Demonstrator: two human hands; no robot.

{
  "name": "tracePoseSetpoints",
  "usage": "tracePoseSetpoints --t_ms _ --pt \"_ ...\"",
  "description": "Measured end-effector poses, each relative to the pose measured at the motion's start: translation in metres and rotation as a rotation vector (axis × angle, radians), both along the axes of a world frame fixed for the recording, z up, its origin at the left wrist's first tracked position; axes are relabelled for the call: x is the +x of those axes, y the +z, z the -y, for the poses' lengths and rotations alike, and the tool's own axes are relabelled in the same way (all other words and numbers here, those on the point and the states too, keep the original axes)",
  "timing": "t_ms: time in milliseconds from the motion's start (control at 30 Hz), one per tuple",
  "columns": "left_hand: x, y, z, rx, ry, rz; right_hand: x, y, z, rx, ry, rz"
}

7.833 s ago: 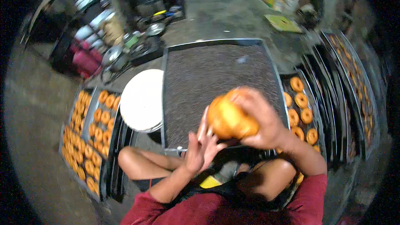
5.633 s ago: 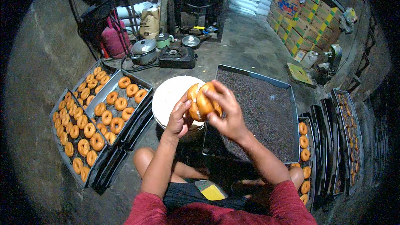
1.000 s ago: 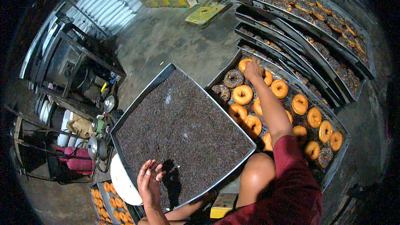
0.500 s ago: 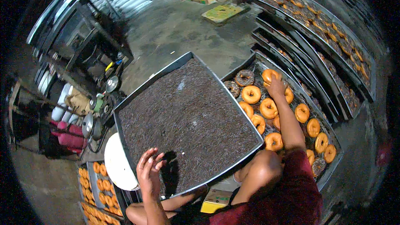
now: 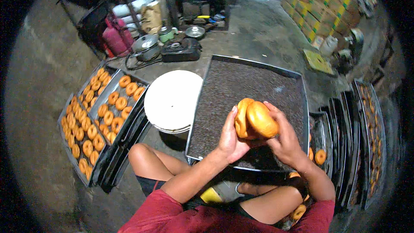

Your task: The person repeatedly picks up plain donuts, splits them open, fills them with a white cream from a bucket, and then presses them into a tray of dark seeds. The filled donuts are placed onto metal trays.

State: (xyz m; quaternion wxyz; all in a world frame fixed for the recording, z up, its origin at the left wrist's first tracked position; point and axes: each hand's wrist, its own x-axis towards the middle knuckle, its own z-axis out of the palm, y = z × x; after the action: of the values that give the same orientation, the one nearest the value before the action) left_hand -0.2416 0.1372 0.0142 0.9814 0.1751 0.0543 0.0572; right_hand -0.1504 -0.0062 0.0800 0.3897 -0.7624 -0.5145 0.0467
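Note:
Two golden ring doughnuts are held face to face above a square metal tray [image 5: 254, 63] filled with dark chocolate sprinkles [image 5: 246, 82]. My left hand [image 5: 228, 141] curls around the left doughnut [image 5: 242, 120], thumb raised along its side. My right hand [image 5: 285, 140] grips the right doughnut [image 5: 262, 120], which overlaps the other and shows its smooth, shiny face. Whether the two doughnuts touch, and where most of my fingertips lie, is hidden. A shadowed hollow in the sprinkles lies below my hands.
A white round lid [image 5: 172, 99] tops a container left of the tray. Stacked trays of plain doughnuts [image 5: 88, 146] stand farther left. More trays [image 5: 366, 146] lean at the right, beside a partly hidden doughnut tray [image 5: 321, 131]. A stove [image 5: 181, 51] and pots are beyond.
My right hand has come back from the doughnut tray on the right, and both hands now hold doughnuts over the sprinkles. The view has swung left.

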Motion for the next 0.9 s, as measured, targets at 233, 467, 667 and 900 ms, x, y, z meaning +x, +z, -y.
tracePoseSetpoints --t_ms 233,467,667,900 --pt "-0.066 -0.002 -0.076 0.035 0.369 0.008 -0.028 0.009 -0.129 -0.175 0.096 -0.167" --pt "-0.131 -0.032 -0.152 0.299 0.577 -0.107 -0.065 -0.031 -0.222 -0.241 0.370 -0.323" --pt "-0.160 -0.051 -0.222 0.327 0.644 -0.239 -0.026 -0.065 -0.327 -0.177 0.260 -0.091" --pt "-0.160 -0.055 -0.286 0.803 0.705 -0.465 0.022 -0.130 -0.402 -0.539 0.093 0.509"
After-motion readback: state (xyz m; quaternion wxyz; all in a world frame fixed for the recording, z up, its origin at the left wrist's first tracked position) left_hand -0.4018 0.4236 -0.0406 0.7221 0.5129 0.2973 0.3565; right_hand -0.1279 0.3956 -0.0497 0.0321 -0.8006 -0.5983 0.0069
